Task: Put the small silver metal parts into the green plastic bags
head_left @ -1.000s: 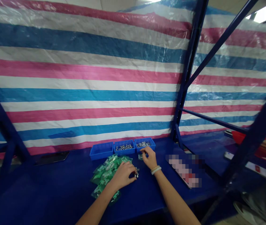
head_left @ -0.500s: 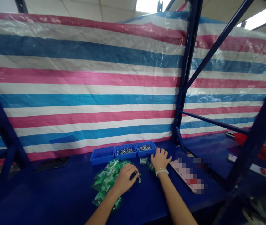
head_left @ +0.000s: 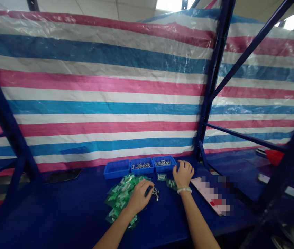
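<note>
My left hand (head_left: 141,196) rests at the right side of a heap of small green-tinted packets (head_left: 122,197). Its thumb and fingertips are curled together; anything pinched there is too small to make out. Beside those fingertips lies a little cluster of shiny metal screw-like pieces (head_left: 156,194). My right hand (head_left: 183,176), with a pale bead bracelet at the wrist, is at the right end of a blue bin (head_left: 165,168) of metal pieces. Its fingers are apart and nothing shows in them. Below its palm lies a green packet (head_left: 171,184), partly covered; a small clear packet (head_left: 162,177) sits left of it.
Left of that bin stand another blue bin (head_left: 142,170) with metal pieces and an empty blue bin (head_left: 117,170). A pink phone-like slab (head_left: 206,195) lies to the right, a dark phone (head_left: 63,175) far left. Blue posts (head_left: 210,90) frame the table before a striped sheet (head_left: 105,81).
The view has shifted slightly, moving everything rightward in the picture. Metal pieces at my left fingertips now show more fully, spread on the table. My right hand's fingers have drawn a little closer together.
</note>
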Demonstrator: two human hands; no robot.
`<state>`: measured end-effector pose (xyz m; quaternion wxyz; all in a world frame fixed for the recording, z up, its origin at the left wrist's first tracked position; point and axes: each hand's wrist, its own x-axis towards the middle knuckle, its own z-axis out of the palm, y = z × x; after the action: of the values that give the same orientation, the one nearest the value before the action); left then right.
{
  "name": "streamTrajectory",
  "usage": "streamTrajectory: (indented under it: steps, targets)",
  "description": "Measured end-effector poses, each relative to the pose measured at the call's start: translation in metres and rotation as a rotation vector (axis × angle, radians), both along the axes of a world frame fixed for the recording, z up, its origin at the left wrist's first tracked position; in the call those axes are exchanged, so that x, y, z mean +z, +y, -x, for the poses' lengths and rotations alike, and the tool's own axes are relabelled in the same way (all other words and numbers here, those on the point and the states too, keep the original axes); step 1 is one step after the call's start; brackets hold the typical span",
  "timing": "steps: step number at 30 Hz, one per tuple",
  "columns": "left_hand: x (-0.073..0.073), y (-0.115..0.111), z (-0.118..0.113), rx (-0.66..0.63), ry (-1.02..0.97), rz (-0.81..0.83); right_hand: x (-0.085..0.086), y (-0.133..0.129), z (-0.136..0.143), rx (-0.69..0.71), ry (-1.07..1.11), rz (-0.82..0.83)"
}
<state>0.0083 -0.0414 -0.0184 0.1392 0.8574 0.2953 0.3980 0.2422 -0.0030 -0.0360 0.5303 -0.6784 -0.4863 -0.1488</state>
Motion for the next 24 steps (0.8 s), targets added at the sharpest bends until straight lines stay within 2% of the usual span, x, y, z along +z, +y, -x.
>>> streamTrajectory:
  steps: [4,10,16,24]
  targets:
    - [0.001,0.006,0.002,0.054,-0.106,0.062,0.007,-0.001,0.014,0.301,-0.047,-0.094]
    - [0.007,0.008,0.001,0.054,-0.260,0.144,0.010,-0.016,0.050,0.707,-0.077,-0.143]
    - [0.003,0.012,0.002,0.064,-0.397,0.271,0.012,-0.030,0.070,0.894,-0.038,-0.161]
    - [0.004,0.008,0.002,0.090,-0.463,0.348,0.016,-0.032,0.073,1.066,0.058,-0.161]
